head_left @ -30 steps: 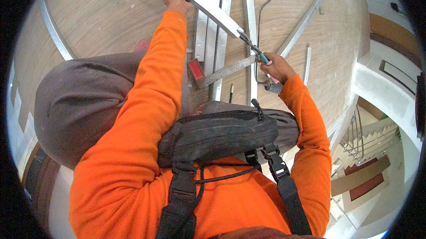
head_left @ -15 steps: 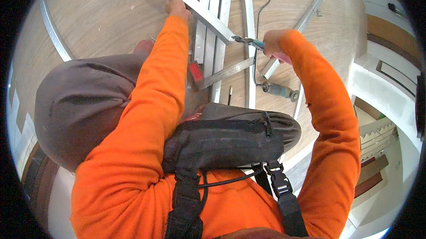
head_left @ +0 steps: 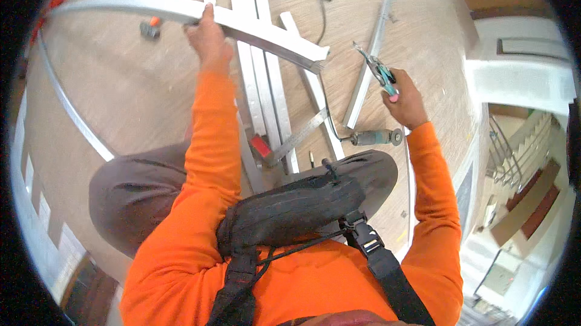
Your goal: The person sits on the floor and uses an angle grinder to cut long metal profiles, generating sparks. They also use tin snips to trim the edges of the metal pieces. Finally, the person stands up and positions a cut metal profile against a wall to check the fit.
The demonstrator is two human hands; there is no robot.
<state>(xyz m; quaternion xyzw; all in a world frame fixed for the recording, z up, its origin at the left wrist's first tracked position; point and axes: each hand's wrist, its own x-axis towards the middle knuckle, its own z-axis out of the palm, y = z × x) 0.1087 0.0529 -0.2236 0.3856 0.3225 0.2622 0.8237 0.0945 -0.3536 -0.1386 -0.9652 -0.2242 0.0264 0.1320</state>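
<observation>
in the head view, the left hand (head_left: 210,43) was closed round a pale metal channel (head_left: 266,32), thumb on top, well back from its near end; the channel slanted above several metal strips (head_left: 261,93). the right hand (head_left: 407,101) grasped teal-handled snips (head_left: 380,73), their tip apart from the channel and to the right of its end; whether the blades were parted could not be told. the step in hand looked like hand-tool work at that uneven end. a next move there would probably call for a firm left grasp and the blades lined up with the edge, clear of the fingers.
</observation>
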